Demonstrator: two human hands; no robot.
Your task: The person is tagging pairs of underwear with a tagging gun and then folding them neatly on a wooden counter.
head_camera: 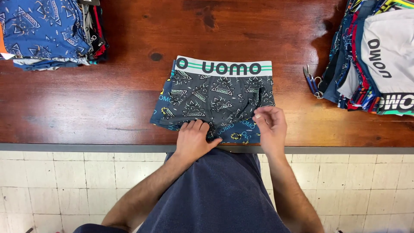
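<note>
At the near edge of the wooden bench (108,103), a pair of dark grey patterned boxer briefs (215,97) lies flat, its white and green waistband (224,67) on the far side and its leg hems towards the person. It sits on top of a second, bluer pair (241,133) that peeks out along the bottom and the left side.

The left hand (194,140) presses palm-down on the lower hem, fingers spread flat on the cloth, nothing closed inside it. The right hand (271,125) is at the lower right corner of the garment, its grip drawn in to a pinch, thumb and fingertips closed on the fabric's edge. So the briefs lie mostly beyond and between the two hands, with only the near hem under them.

Over to the far left, a stack of folded garments (45,32), blue print on top, rests on the bench. Far right, another taller heap of folded underwear (379,56) in mixed colours. Just beside that heap lies a small pair of thread snips (311,81), well apart from either hand.

Below the bench edge, pale floor tiles (64,185) show.
</note>
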